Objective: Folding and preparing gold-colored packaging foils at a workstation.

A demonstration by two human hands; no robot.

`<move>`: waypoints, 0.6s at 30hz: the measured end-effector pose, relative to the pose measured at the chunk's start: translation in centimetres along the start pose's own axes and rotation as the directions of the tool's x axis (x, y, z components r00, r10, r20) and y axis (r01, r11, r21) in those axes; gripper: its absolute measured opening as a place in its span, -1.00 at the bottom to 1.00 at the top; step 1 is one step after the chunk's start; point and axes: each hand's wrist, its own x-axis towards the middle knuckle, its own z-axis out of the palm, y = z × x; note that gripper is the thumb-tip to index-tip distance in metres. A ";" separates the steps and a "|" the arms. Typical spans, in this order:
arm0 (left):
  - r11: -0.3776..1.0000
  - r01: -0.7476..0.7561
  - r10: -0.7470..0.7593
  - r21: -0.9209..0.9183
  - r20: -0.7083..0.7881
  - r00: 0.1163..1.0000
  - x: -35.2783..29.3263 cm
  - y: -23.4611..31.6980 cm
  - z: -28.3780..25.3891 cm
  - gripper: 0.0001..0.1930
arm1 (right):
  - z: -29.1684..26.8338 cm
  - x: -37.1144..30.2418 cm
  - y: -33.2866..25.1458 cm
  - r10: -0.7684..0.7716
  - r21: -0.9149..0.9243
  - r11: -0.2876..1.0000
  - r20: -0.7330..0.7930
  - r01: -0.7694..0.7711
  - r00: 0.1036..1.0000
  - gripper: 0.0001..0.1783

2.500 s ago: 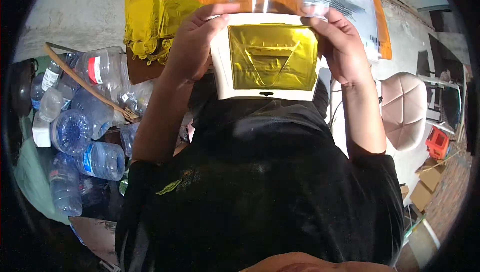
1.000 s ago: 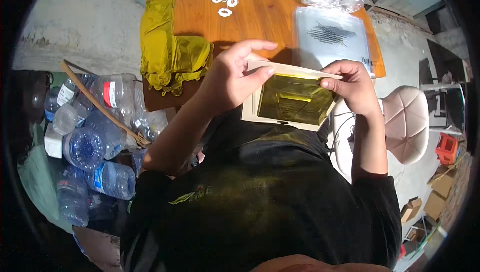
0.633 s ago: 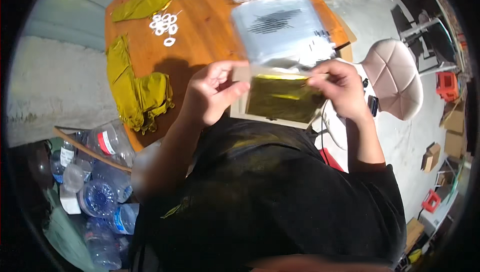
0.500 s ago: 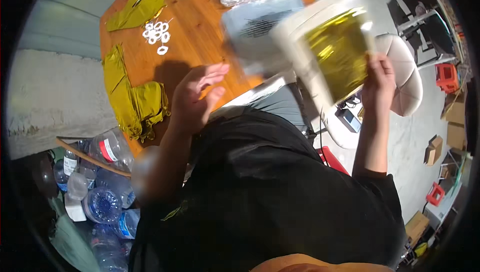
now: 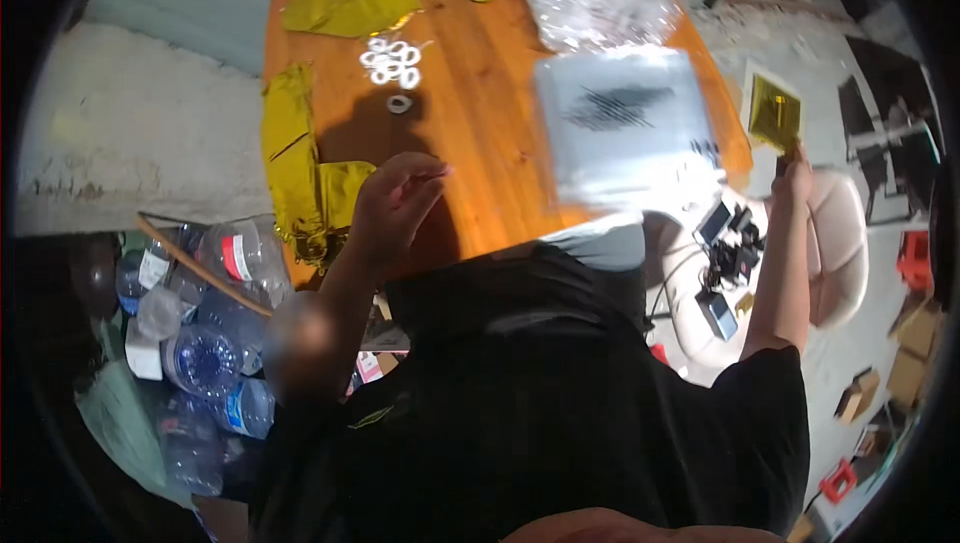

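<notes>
Right hand (image 5: pixel 797 171) pinches the gold-faced white frame (image 5: pixel 775 111) by its lower edge, held out well clear of the wooden table (image 5: pixel 480 133); left hand (image 5: pixel 392 205) hovers empty, fingers loosely curled, near crumpled gold foil (image 5: pixel 300 173)

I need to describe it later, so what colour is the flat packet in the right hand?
The flat packet is white-edged with a shiny gold middle, held out by the right hand. The head view shows it.

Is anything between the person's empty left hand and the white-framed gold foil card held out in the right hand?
Yes. The left hand hovers over the wooden table; the right hand holds the white-framed gold foil card beyond the table's right edge. A clear plastic bag lies between them.
</notes>
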 end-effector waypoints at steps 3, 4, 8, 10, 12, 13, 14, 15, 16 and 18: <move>0.988 -0.139 0.140 0.068 -0.008 0.990 3.6 -2.3 -2.2 -0.84 | -6.0 5.3 1.1 -0.123 -0.616 0.786 -0.067 0.056 0.990 -0.51; 0.971 -0.210 0.212 0.114 -0.004 0.977 5.5 -3.4 -3.0 -0.84 | -8.2 6.0 0.3 -0.321 -0.895 0.395 0.079 0.209 0.944 -0.42; 0.724 -0.214 0.346 0.655 -0.077 0.935 12.3 -2.9 -8.9 -0.76 | -3.0 -3.6 8.1 0.146 -0.577 0.803 -0.050 -0.148 0.988 -0.46; 0.624 -0.293 0.469 0.724 -0.048 0.882 17.4 -4.8 -11.9 -0.67 | -2.4 -7.3 5.7 0.106 -0.453 0.881 -0.083 -0.132 0.991 -0.49; 0.549 -0.340 0.538 0.763 -0.012 0.843 21.9 -6.9 -14.7 -0.62 | -1.6 -9.8 2.6 -0.040 -0.434 0.901 -0.116 -0.015 0.992 -0.58; 0.476 -0.345 0.517 0.809 0.060 0.854 23.8 -7.6 -15.7 -0.57 | -1.4 -10.8 1.0 -0.114 -0.393 0.916 -0.065 0.080 0.991 -0.64; 0.398 -0.354 0.486 0.847 0.133 0.864 25.2 -8.1 -16.4 -0.53 | -0.9 -11.8 -0.6 -0.188 -0.346 0.923 -0.020 0.170 0.982 -0.70; 0.399 -0.349 0.484 0.848 0.128 0.866 26.2 -8.5 -16.9 -0.53 | 1.0 -13.5 -2.1 -0.289 -0.351 0.894 0.021 0.278 0.957 -0.76; 0.350 -0.345 0.447 0.871 0.169 0.878 27.2 -8.7 -17.0 -0.52 | 2.0 -14.8 -3.8 -0.336 -0.341 0.875 0.082 0.343 0.938 -0.76; 0.315 -0.346 0.403 0.884 0.205 0.892 28.5 -9.5 -16.6 -0.50 | 5.3 -18.0 -6.8 -0.379 -0.295 0.856 0.200 0.424 0.904 -0.73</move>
